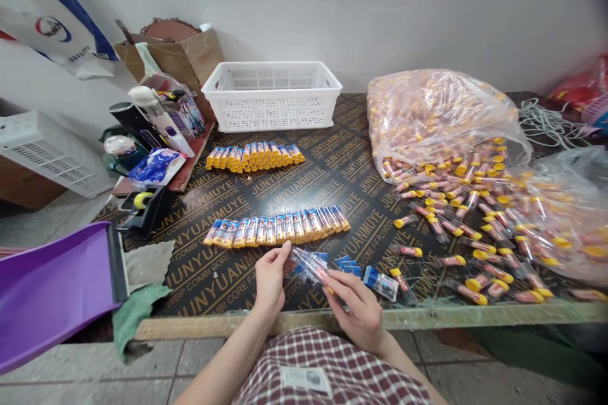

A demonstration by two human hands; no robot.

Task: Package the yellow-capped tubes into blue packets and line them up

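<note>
Near the table's front edge, my left hand (pixel 272 278) pinches the upper left end of a clear plastic tube (pixel 308 264). The fingers of my right hand (pixel 356 307) are closed round the tube's lower right end, where a bit of red and yellow shows. Behind and beside the tube lie small blue packets (pixel 349 264), and a blue and white packet stack (pixel 380 283) is to the right of my right hand. Just beyond my hands runs a row of blue-labelled tubes (pixel 278 228). A second group of tubes (pixel 256 157) lies farther back, yellow caps facing me.
A white basket (pixel 273 107) stands at the back. Many yellow-capped tubes (pixel 446 202) spill from a large plastic bag (pixel 437 120) on the right. At left are a tape dispenser (pixel 147 212), bottles (pixel 159 117) and a purple dustpan (pixel 57 291). A wooden strip (pixel 199 328) edges the table.
</note>
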